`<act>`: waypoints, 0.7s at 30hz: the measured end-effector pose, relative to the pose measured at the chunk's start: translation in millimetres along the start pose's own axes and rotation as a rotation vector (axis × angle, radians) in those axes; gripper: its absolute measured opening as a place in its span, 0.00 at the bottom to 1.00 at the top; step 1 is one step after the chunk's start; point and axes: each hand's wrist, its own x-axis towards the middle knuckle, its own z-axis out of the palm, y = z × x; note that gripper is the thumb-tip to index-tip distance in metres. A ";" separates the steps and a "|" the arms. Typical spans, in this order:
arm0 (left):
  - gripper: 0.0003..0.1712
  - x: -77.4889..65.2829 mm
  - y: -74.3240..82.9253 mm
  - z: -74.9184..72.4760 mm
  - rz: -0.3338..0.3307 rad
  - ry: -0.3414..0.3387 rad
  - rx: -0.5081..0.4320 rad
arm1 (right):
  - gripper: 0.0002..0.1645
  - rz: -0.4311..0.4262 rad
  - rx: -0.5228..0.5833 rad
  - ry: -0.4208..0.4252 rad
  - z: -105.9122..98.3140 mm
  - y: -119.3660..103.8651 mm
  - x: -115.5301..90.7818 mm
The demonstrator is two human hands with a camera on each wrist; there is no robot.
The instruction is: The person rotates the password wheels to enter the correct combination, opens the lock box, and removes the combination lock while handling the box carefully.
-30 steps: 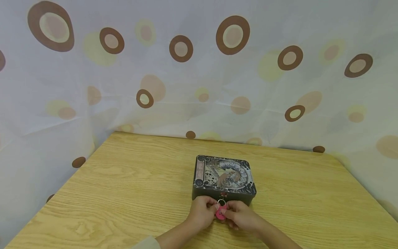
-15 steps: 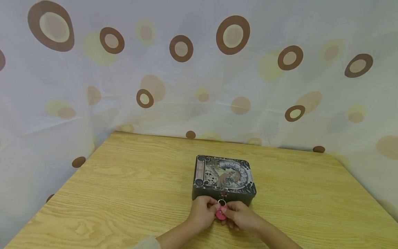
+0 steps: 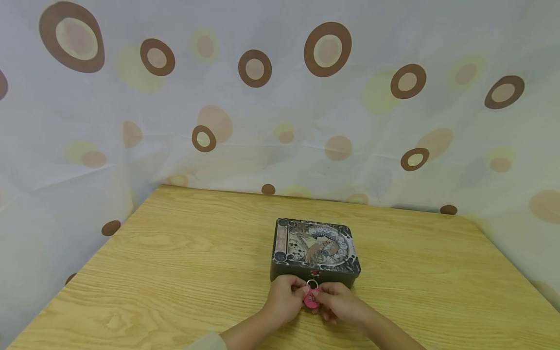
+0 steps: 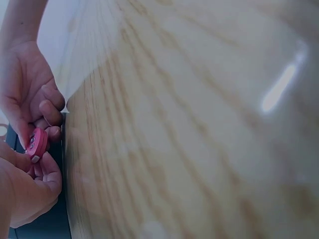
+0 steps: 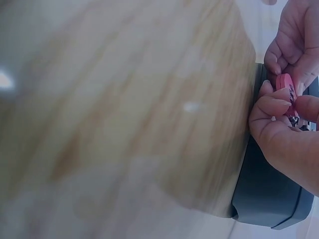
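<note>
A pink combination padlock [image 3: 311, 300] with a row of small dials hangs by its metal shackle at the front clasp of a dark box [image 3: 321, 245] with a printed lid. My left hand [image 3: 283, 297] pinches the padlock's left side between thumb and fingers. From the other side, my right hand [image 3: 344, 305] holds it, the thumb lying at the dials. In the left wrist view the padlock [image 4: 38, 143] shows edge-on between both hands. Fingers partly cover the padlock [image 5: 285, 87] in the right wrist view. Whether the shackle is locked I cannot tell.
The box stands with its lid down on a wood-grain table [image 3: 183, 262]. Behind and beside the table hangs a pale curtain [image 3: 280, 107] printed with brown and yellow circles.
My right thumb has shifted slightly up and right on the padlock, so more of the dials shows. The padlock's face has turned a little. The left hand and the box stay in place.
</note>
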 end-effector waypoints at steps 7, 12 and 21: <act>0.07 -0.4 -1.3 0.0 0.007 0.012 -0.001 | 0.13 0.007 0.021 0.015 -3.0 1.6 0.8; 0.07 -0.7 -1.0 -0.2 -0.003 0.007 -0.008 | 0.11 0.009 0.031 0.011 -2.7 1.2 1.6; 0.06 -1.3 1.7 -1.0 -0.011 0.004 0.003 | 0.10 -0.016 -0.004 -0.011 -1.9 2.5 1.8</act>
